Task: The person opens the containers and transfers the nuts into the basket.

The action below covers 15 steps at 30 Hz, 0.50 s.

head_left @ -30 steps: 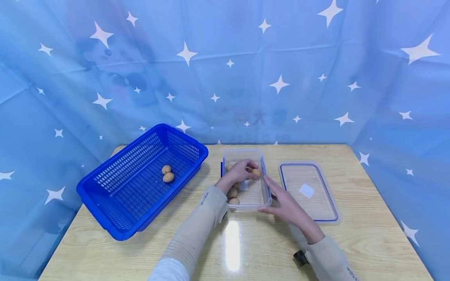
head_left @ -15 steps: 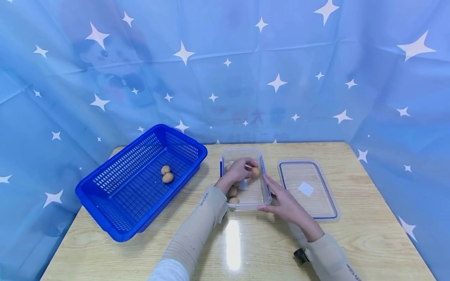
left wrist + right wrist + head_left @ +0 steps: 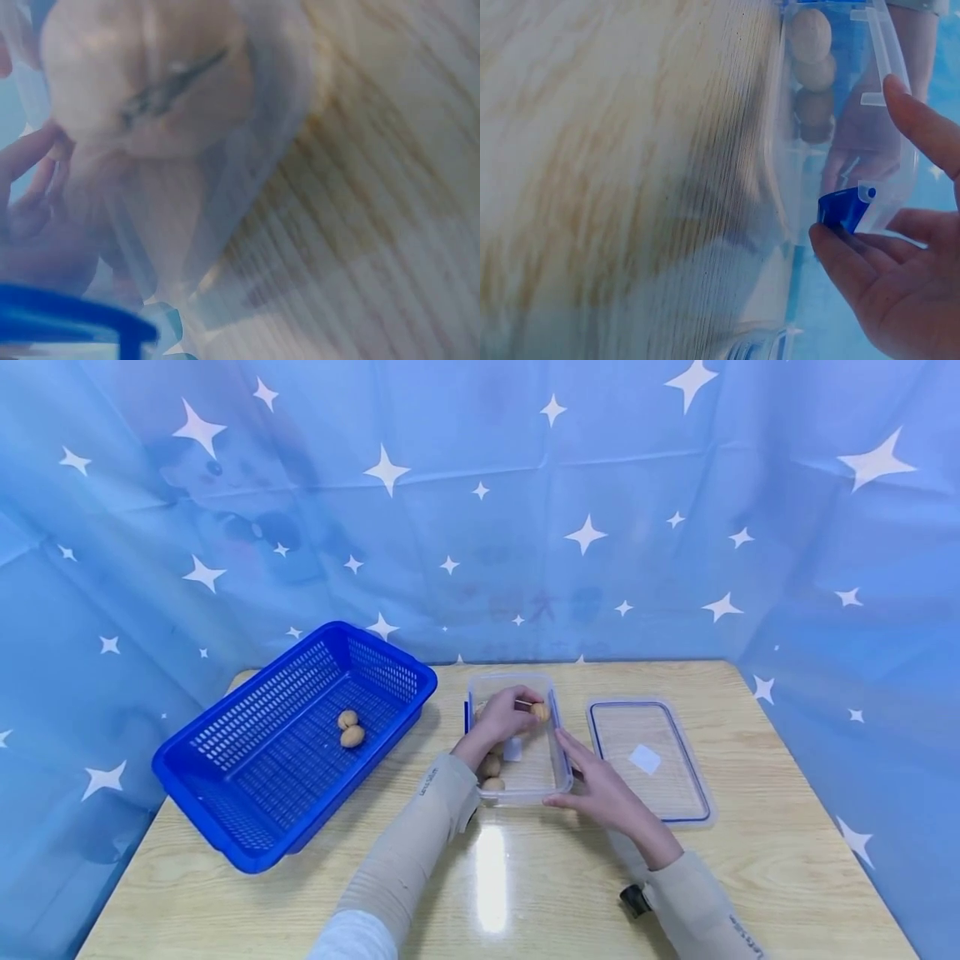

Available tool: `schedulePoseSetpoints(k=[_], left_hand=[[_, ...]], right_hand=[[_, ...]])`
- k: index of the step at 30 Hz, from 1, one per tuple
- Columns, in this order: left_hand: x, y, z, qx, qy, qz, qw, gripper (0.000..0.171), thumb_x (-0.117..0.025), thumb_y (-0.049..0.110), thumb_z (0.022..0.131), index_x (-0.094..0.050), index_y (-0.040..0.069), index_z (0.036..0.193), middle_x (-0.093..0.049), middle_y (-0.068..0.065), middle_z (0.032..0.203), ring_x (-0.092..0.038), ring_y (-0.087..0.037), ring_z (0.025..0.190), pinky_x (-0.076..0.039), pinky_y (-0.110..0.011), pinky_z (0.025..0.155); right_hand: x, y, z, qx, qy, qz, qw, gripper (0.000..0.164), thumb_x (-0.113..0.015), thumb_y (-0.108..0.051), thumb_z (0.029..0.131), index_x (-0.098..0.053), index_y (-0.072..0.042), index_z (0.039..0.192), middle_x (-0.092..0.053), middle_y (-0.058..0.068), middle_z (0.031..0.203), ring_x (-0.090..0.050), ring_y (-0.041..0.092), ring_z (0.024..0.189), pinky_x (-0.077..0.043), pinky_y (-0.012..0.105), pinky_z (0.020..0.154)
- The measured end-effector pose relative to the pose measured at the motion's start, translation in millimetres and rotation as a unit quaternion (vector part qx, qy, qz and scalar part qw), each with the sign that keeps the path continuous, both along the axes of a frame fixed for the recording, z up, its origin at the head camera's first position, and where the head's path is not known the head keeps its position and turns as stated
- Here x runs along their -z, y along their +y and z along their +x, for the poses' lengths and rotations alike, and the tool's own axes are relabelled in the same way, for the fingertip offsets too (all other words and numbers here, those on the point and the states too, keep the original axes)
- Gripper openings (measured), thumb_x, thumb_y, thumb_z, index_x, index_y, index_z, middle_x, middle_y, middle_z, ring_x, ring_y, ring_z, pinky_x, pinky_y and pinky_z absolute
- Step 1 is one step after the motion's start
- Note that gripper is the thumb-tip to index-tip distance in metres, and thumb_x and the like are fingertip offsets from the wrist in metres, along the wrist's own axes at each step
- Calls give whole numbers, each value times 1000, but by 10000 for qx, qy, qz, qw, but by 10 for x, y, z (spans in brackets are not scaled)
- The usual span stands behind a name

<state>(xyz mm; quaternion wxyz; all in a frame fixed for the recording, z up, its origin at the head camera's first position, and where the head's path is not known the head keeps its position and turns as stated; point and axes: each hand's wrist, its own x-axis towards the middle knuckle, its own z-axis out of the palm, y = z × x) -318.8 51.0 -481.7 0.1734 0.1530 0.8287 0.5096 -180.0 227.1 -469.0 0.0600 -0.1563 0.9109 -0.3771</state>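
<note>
My left hand [image 3: 507,713] reaches into a clear plastic box [image 3: 528,795] and holds a walnut [image 3: 540,712] at its fingertips, close to the right wall. Several more walnuts [image 3: 491,766] line the box's left side, partly hidden by that hand. The right wrist view shows this row of walnuts [image 3: 811,36] through the clear wall. My right hand [image 3: 606,789] grips the near right corner of the box, thumb at the front and fingers along the right side by a blue latch [image 3: 841,208]. A blurred walnut [image 3: 150,82] fills part of the left wrist view.
To the left stands a blue perforated basket [image 3: 251,852] with two walnuts [image 3: 351,728] in it. A clear lid [image 3: 648,722] with a blue seal lies flat right of the box. All rest on a wooden table [image 3: 585,893] before a blue star-patterned curtain [image 3: 480,527].
My left hand and its walnut have shifted slightly toward the far end of the box. The right hand keeps its place on the box, and the head view has drifted slightly.
</note>
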Motion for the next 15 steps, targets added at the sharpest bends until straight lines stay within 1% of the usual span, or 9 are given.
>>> schedulePoseSetpoints(k=[2,4,9,11,15], left_hand=[[-31,5,3,-45,137,54,9999,28,-71,10,92,-67,13,120,-69,-8,123,-65,-24,118,-56,-31,95],[-66,1,11,-62,257,104,9996,27,-71,12,92,-68,14,119,-69,-6,123,-65,-23,118,-55,-32,96],[-194,-85,16,-117,334,430,9984,27,-71,10,92,-68,12,119,-69,-8,123,-65,-24,117,-57,-31,93],[-278,-152,10,-176,362,514,9979,27,-70,9,92,-68,12,119,-69,-8,124,-65,-25,118,-58,-30,92],[-481,-291,5,-220,596,452,9970,28,-69,11,93,-67,12,122,-67,-8,127,-64,-25,120,-57,-34,95]], right_hand=[[-17,10,3,23,27,55,10000,102,-82,-29,82,-19,0,158,-20,27,162,-29,49,145,-34,59,115],[-30,27,4,24,37,79,10000,101,-81,-28,83,-19,1,157,-20,28,162,-30,49,144,-35,59,114],[-32,41,3,9,-5,102,9999,100,-81,-29,84,-20,2,157,-19,29,162,-31,49,144,-39,57,112],[-23,28,-5,-16,-19,103,9999,101,-81,-30,84,-19,2,157,-19,28,162,-29,49,145,-37,58,113],[-13,10,-8,-24,-80,49,10000,101,-80,-30,84,-18,2,157,-18,28,163,-28,49,145,-38,57,113]])
